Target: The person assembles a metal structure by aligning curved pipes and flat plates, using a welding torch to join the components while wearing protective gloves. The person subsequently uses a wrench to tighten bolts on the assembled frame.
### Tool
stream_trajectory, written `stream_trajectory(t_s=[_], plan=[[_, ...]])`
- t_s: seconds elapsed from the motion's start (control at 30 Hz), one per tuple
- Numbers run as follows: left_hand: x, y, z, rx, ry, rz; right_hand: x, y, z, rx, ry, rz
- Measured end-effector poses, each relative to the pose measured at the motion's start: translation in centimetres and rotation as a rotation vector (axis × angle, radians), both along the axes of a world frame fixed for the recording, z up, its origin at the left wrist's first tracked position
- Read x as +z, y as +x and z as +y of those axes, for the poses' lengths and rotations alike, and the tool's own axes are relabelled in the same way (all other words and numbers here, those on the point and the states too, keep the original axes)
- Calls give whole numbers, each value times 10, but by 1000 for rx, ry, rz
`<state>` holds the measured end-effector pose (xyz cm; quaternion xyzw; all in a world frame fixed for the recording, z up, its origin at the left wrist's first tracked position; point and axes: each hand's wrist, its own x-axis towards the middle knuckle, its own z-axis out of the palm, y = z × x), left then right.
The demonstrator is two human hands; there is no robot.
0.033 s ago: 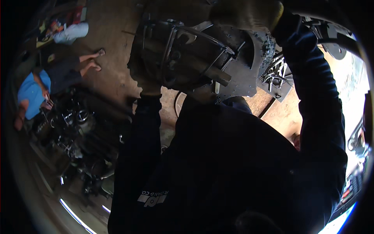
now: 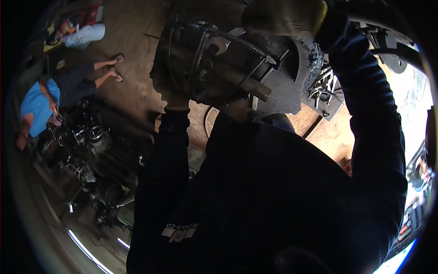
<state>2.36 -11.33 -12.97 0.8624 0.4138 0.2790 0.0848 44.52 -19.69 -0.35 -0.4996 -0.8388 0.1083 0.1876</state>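
Observation:
A dark welded frame of bent metal rods (image 2: 197,55) rests on a flat metal plate (image 2: 285,98), and a square bar (image 2: 255,86) lies across the plate beneath it. An open-ended wrench head (image 2: 221,44) shows inside the frame. My left hand (image 2: 175,98), in a work glove, is at the near left edge of the plate, beside the frame; its fingers are lost in shadow. My right hand (image 2: 285,18), in a tan glove, is curled over the far side of the plate, right of the frame. Whatever it grips is hidden.
Dark metal debris (image 2: 315,59) is heaped at the plate's right edge. Several bent rod parts (image 2: 325,91) lie on a lower board to the right. Machinery (image 2: 93,137) stands at left, near a person in a blue shirt (image 2: 39,107). Another person (image 2: 84,36) is farther back.
My right glove looks brighter and a little farther left. The frame and plate look almost unmoved, and the person in blue has shifted slightly.

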Motion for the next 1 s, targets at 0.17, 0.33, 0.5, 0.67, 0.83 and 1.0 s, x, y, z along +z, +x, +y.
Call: stream_trajectory(t_s=[0.17, 0.33, 0.5, 0.67, 0.83, 1.0], plan=[[26, 14, -8, -6, -107, 119, -5, -23, 48, 160, 14, -133], [25, 20, -7, 103, 41, -5, -10, -45, 78, 271, 27, -256], [27, 32, -3, 3, 112, -119, -2, -51, 92, 312, 33, -380], [20, 22, -1, -12, 101, -164, 3, -63, 112, 373, 57, -450], [13, 21, 3, -21, 122, -193, -32, -61, 132, 379, 134, -456], [30, 27, -3, 1, 147, -143, -12, -53, 87, 267, -107, -359]])
